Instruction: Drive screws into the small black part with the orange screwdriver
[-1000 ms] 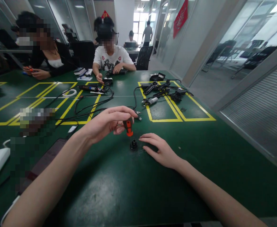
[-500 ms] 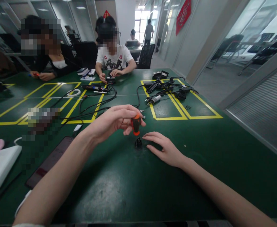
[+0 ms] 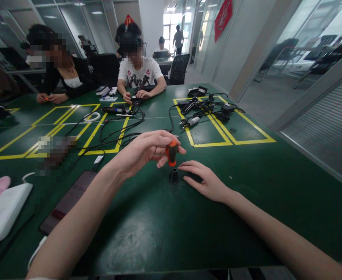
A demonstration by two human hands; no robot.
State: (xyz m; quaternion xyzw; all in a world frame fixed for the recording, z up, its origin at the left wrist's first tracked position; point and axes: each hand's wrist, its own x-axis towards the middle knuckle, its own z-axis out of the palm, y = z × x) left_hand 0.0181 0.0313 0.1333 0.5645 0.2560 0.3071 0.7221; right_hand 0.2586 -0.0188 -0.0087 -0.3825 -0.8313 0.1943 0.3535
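Observation:
My left hand pinches the orange and black handle of a small screwdriver held upright, tip down. Directly under it stands a small black round part on the green table. My right hand lies flat on the table just right of that part, fingers stretched out, fingertips close beside it.
A dark phone and a white and pink case lie at the left. Black cables and tools sit in yellow-taped boxes farther back. Two people work at the table's far side.
The screwdriver and my left hand have shifted slightly right, now upright over the black part. My right hand has stayed flat beside it.

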